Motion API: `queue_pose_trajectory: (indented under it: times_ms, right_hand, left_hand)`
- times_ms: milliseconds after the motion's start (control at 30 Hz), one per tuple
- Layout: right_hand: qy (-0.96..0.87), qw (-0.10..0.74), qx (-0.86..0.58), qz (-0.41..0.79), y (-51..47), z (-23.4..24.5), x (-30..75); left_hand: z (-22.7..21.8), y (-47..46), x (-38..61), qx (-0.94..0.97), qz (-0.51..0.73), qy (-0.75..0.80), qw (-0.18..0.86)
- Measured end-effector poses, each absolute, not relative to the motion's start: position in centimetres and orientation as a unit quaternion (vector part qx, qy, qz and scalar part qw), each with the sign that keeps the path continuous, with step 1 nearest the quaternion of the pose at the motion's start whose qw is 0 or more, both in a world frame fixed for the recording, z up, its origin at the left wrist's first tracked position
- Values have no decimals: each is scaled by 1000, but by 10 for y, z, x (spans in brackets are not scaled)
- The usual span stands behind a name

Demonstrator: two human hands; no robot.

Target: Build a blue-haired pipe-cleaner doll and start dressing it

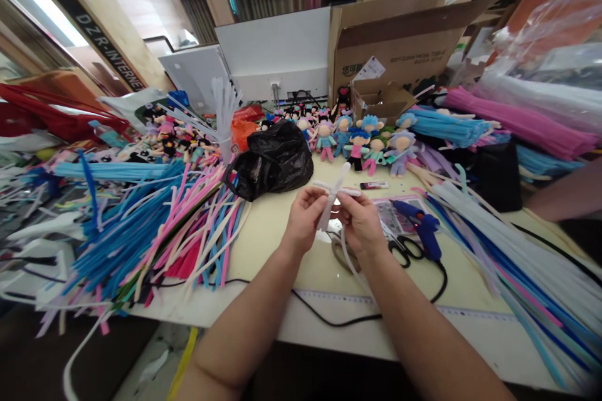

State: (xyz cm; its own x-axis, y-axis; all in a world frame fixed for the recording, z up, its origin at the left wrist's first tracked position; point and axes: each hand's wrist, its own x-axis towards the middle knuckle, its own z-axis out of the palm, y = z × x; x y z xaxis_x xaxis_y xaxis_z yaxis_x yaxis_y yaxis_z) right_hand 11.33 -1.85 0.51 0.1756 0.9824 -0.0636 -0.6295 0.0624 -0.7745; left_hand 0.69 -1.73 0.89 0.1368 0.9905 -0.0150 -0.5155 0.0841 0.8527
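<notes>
Above the middle of the table, a white figure of bent pipe cleaners (335,191) is held between both hands. It has an upright stem and two short side arms. My left hand (305,218) pinches it from the left, fingers closed. My right hand (361,220) grips its right side, thumb and fingers pressed together. A loose white pipe cleaner end (348,254) trails down past my right wrist. To the right lie black-handled scissors (408,250) and a blue glue gun (426,229), its cable running along the table front.
Bundles of blue and pink pipe cleaners (136,225) cover the left side; white and blue ones (489,232) lie right. Behind are a black plastic bag (277,160), several small dolls (371,144) and a cardboard box (399,44). A ruler (475,313) lies along the front edge.
</notes>
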Motion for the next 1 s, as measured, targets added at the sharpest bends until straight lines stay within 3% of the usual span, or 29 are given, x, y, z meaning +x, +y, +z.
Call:
queue_pose_trajectory:
  times_ms: [133, 467, 700, 1000]
  right_hand:
    - [-277, 689, -355, 568, -19, 3, 110]
    - [-268, 699, -360, 557, -17, -1, 106]
    - [-274, 699, -364, 551, -16, -3, 108]
    - [-304, 685, -376, 545, -14, -7, 112]
  left_hand:
    - [6, -20, 10, 423, 622, 383, 536]
    - [1, -18, 9, 490, 635, 443, 401]
    - [1, -17, 9, 499, 618, 441, 418]
    - [1, -14, 8, 473, 592, 400, 515]
